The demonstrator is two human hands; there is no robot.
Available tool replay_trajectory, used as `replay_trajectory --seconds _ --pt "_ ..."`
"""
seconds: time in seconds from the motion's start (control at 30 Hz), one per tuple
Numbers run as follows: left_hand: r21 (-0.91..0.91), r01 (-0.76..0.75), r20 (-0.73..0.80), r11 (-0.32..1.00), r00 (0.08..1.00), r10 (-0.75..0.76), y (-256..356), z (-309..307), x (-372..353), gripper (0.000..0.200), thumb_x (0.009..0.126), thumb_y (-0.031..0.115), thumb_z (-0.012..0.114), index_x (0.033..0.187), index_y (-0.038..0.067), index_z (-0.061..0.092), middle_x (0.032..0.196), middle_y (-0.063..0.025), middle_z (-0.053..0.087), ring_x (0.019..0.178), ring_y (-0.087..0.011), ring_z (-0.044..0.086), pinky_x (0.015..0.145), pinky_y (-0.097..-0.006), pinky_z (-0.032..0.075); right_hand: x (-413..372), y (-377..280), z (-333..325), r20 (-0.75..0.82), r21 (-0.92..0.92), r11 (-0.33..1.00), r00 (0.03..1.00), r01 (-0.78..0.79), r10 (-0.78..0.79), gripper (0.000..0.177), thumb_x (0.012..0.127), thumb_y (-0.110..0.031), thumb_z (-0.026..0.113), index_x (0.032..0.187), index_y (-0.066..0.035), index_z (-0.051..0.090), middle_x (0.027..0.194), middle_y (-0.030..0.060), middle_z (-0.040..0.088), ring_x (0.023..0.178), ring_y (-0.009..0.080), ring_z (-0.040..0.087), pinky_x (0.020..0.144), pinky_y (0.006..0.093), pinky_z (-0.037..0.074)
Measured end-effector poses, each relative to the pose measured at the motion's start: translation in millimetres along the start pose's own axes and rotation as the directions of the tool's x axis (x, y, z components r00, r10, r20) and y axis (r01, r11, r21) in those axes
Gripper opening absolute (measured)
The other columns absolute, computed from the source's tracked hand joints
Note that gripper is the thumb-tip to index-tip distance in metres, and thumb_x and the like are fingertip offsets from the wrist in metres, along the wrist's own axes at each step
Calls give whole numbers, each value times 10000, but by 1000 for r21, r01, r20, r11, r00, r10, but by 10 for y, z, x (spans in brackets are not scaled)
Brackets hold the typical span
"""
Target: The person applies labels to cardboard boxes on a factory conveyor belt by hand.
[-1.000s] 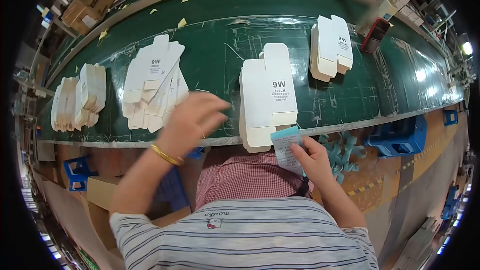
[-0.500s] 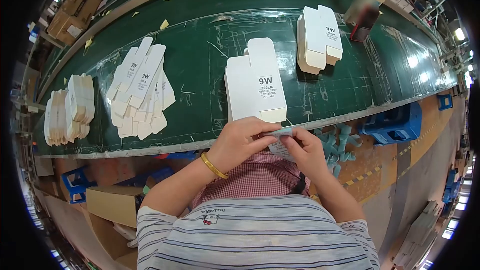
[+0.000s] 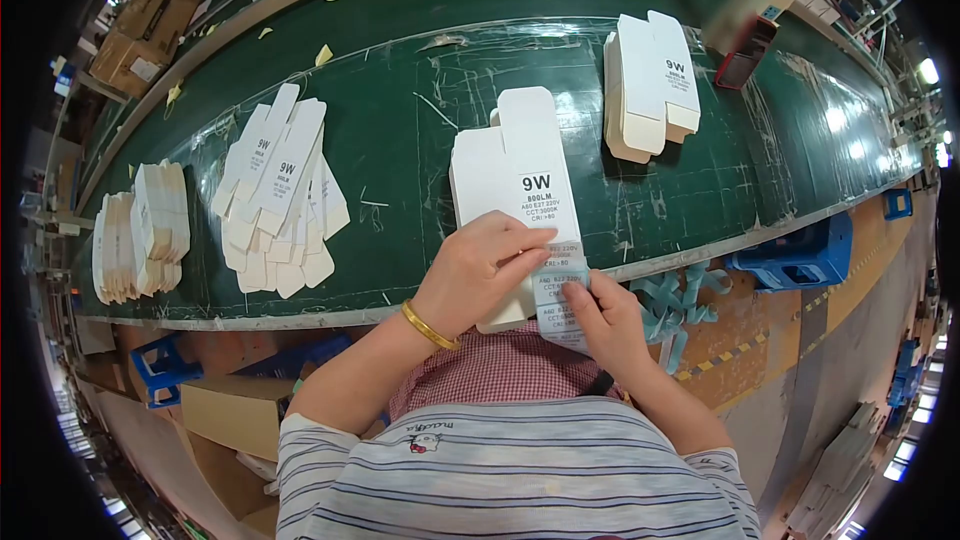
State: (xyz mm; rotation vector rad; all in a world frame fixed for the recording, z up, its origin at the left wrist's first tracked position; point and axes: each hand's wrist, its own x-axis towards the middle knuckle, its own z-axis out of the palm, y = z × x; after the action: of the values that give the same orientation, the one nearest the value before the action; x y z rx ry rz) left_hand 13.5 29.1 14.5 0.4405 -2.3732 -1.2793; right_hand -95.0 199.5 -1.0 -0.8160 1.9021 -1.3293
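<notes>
A stack of flat white cartons [image 3: 490,170] printed "9W" lies before me, its near end past the table edge. A strip of printed labels [image 3: 560,285] on pale blue backing hangs over the near end of the stack. My right hand [image 3: 610,315] grips the strip's right side between thumb and fingers. My left hand [image 3: 480,265], with a gold bangle on the wrist, pinches at the strip's upper left edge over the top carton. Its fingertips partly hide what they hold; it appears to be a label.
Another carton stack [image 3: 650,90] stands at right, beside a dark red-edged object [image 3: 745,55]. Loose fanned cartons [image 3: 280,200] and upright bundles [image 3: 140,230] lie at left on the green table [image 3: 390,140]. Teal backing strips [image 3: 680,300] and a blue stool [image 3: 800,255] are below the edge.
The label strip, earlier bunched between both hands near the table edge, now extends over the carton stack's near end. The stack's near end now projects past the edge toward me.
</notes>
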Motion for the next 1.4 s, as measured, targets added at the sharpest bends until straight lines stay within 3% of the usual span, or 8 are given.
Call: replay_trajectory --seconds 0.13,0.23,0.43,0.8,0.93,1.23,1.3,1.4 --pt "-57 109 -134 992 984 -116 30 -153 60 316 837 24 660 1151 53 686 958 -97 624 769 -169 616 669 -292 509 167 -95 -8 33 129 983 991 -134 131 231 981 -189 561 1028 23 639 810 19 635 706 56 511 625 236 444" --pt "181 -89 -115 980 987 111 -291 -170 7 278 826 11 659 1099 46 700 930 -106 620 769 -206 615 663 -296 504 298 -27 2 115 295 909 955 -295 273 251 987 -185 556 1075 35 640 838 8 643 733 49 540 641 230 461" --pt "250 -232 -63 940 965 255 -415 -115 -38 344 738 -26 664 1075 31 706 873 -70 607 735 -215 574 646 -319 481 425 -78 12 144 382 817 901 -432 409 264 990 -184 557 1073 54 637 873 26 657 742 50 557 652 219 475" --pt "328 -256 45 909 966 256 -375 -107 -2 414 717 -18 647 1128 25 679 849 -49 579 749 -204 552 669 -319 478 474 -85 37 135 357 802 876 -478 462 265 989 -182 557 1070 57 638 859 24 653 728 47 554 643 220 472" --pt "339 -236 13 911 969 247 -391 -88 -11 385 748 30 650 1130 58 681 849 -59 588 747 -225 552 679 -337 476 497 -92 58 72 256 902 937 -348 342 265 969 -224 593 984 30 665 809 -5 633 716 56 537 621 221 436" --pt "266 -172 -51 948 980 192 -543 -170 98 326 775 8 647 1096 46 691 914 -69 614 786 -218 582 702 -330 496 668 15 33 148 342 839 906 -424 397 266 991 -184 553 1071 56 636 859 22 653 729 47 553 642 220 471" --pt "255 -192 -96 948 970 222 -550 -143 117 318 751 -14 675 1060 50 715 859 -59 615 733 -219 568 627 -318 480 668 46 25 156 333 846 909 -417 387 272 992 -190 553 1068 58 635 863 24 654 737 50 555 648 223 474" --pt "276 -186 -69 943 975 213 -529 -148 109 342 753 6 653 1091 43 693 860 -59 591 753 -216 566 678 -323 491 629 -22 35 145 355 832 904 -427 402 270 990 -189 559 1065 59 635 864 28 655 739 51 558 648 224 476"
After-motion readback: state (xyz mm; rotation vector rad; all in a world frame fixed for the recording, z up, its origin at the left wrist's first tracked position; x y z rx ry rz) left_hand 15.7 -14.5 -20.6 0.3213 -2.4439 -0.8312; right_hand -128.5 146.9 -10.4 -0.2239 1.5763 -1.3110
